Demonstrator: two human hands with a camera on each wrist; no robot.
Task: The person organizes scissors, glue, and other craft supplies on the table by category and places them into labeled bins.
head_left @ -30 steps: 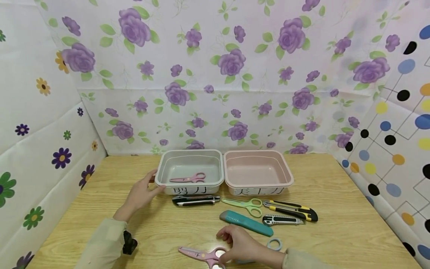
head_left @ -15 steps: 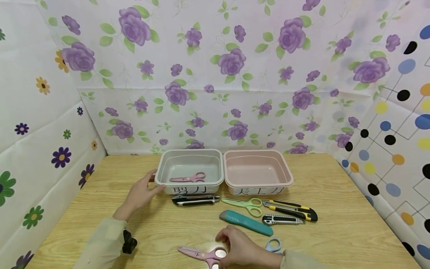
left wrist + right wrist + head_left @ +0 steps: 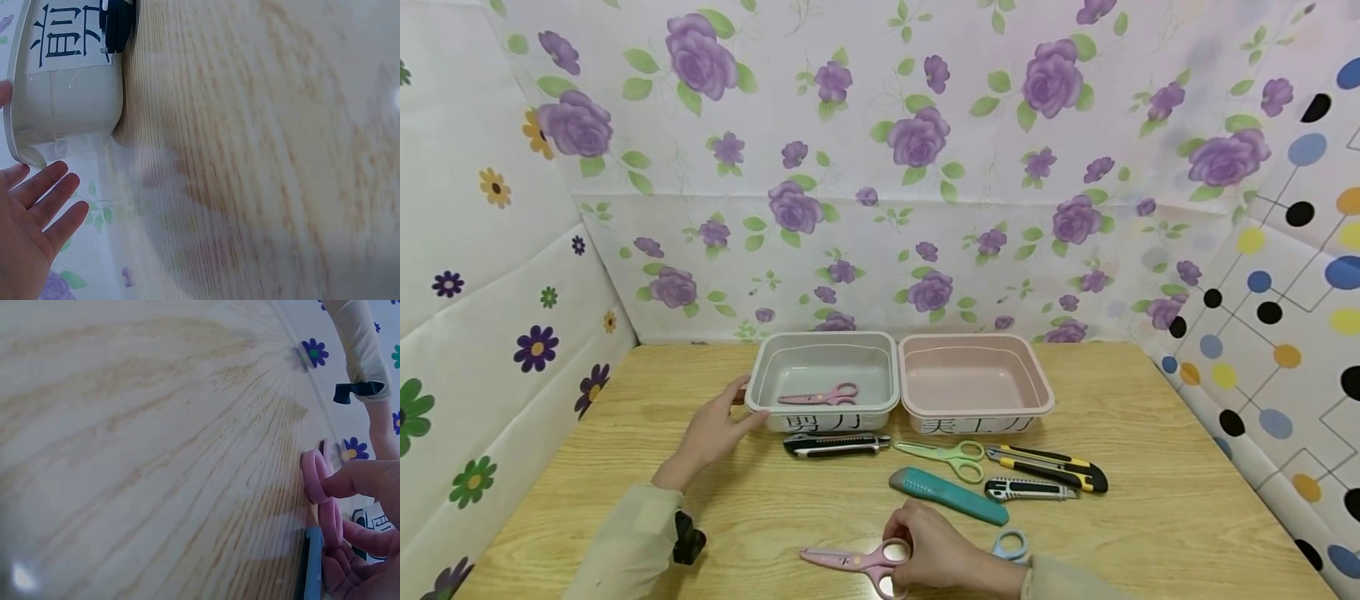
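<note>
My right hand (image 3: 936,550) pinches pink scissors (image 3: 842,561) by the finger loops, blades pointing left, low over the table's front. In the right wrist view, the thumb lies against one pink loop (image 3: 310,478) and a finger against the other. Light-blue scissors (image 3: 1011,533) lie partly hidden under the right hand and wrist. At the back, my left hand (image 3: 711,429) touches the left front corner of a grey bin (image 3: 823,410), thumb at its rim. The left wrist view shows its fingers (image 3: 47,194) extended and spread. Another pair of pink scissors (image 3: 820,398) lies inside this bin.
A pink bin (image 3: 977,412) stands right of the grey one; both have labels in front. On the table lie a black box cutter (image 3: 837,447), green scissors (image 3: 951,454), a teal box cutter (image 3: 951,496), a yellow-black box cutter (image 3: 1052,468) and a white-black one (image 3: 1030,490).
The right hand's fingers have closed on the pink scissors' loops, and the scissors have turned slightly and shifted a little right. The left hand stays at the grey bin.
</note>
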